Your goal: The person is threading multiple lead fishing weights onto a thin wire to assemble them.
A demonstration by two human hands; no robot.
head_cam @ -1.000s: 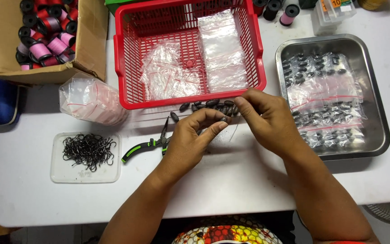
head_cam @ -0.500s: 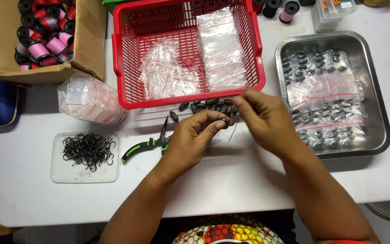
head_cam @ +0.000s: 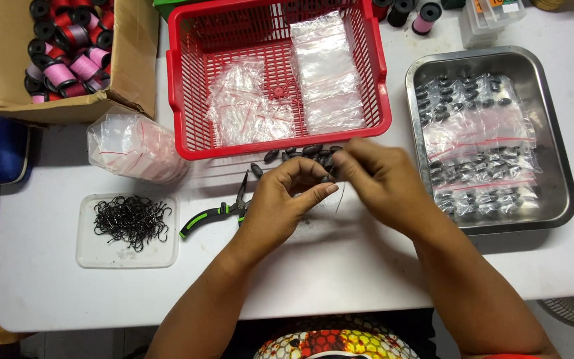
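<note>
Little has moved since the earlier frames: both hands stay together just below the red basket (head_cam: 380,100). Head view: left hand (head_cam: 284,203) and right hand (head_cam: 377,183) meet fingertip to fingertip, each pinching a small dark sinker (head_cam: 327,178) on a thin line. Loose sinkers (head_cam: 300,154) lie on the table (head_cam: 68,299) beside them. Filled bags (head_cam: 479,159) already sit in the metal tray (head_cam: 556,133); hooks (head_cam: 131,219), pliers (head_cam: 217,211) and empty bags (head_cam: 327,66) wait, so work appears partway done.
</note>
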